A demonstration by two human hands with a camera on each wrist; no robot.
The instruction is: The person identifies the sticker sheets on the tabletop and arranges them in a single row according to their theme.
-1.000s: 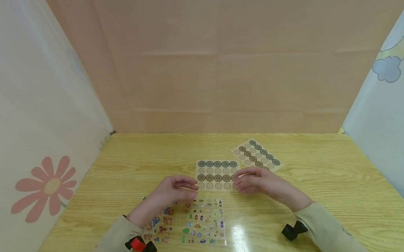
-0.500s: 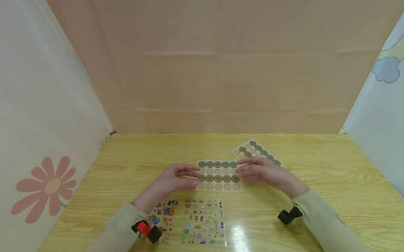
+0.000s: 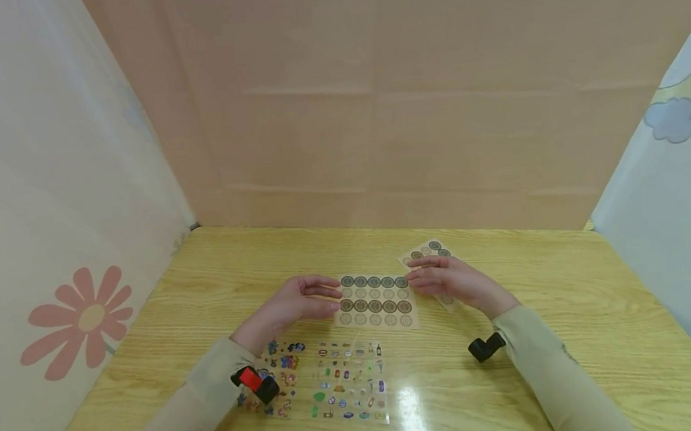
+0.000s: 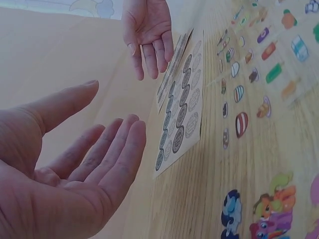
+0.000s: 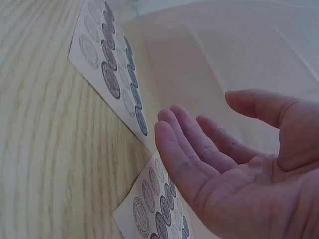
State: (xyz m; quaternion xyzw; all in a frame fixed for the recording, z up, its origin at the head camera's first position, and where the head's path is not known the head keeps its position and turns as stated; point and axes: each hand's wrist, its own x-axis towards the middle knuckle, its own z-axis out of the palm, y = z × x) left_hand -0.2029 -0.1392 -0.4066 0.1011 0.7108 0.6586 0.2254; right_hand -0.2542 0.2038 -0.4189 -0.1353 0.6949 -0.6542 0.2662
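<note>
A sheet of round, seal-like stickers [image 3: 374, 301] lies flat on the wooden table, in dark and pale rows. At its left edge is my left hand [image 3: 297, 304], fingers loosely extended and palm turned inward. My right hand [image 3: 459, 286] is at its right edge, covering part of a second, angled sheet of round stickers [image 3: 424, 250]. The left wrist view shows the left hand [image 4: 84, 174] with thumb and fingers apart and nothing between them. In the right wrist view the right hand [image 5: 234, 169] is likewise spread and holds nothing.
Closer to me lie clear sticker sheets: one with small food and bottle pictures [image 3: 353, 384], another with colourful pony figures [image 3: 287, 382], partly behind the left wrist. A brown paper-like backdrop [image 3: 373, 105] stands behind the table [image 3: 540, 295]. Patterned cloth [image 3: 64, 197] hangs at both sides.
Both hands have moved slightly away from me. The right hand now covers more of the angled sheet. The sheets on the table look unmoved.
</note>
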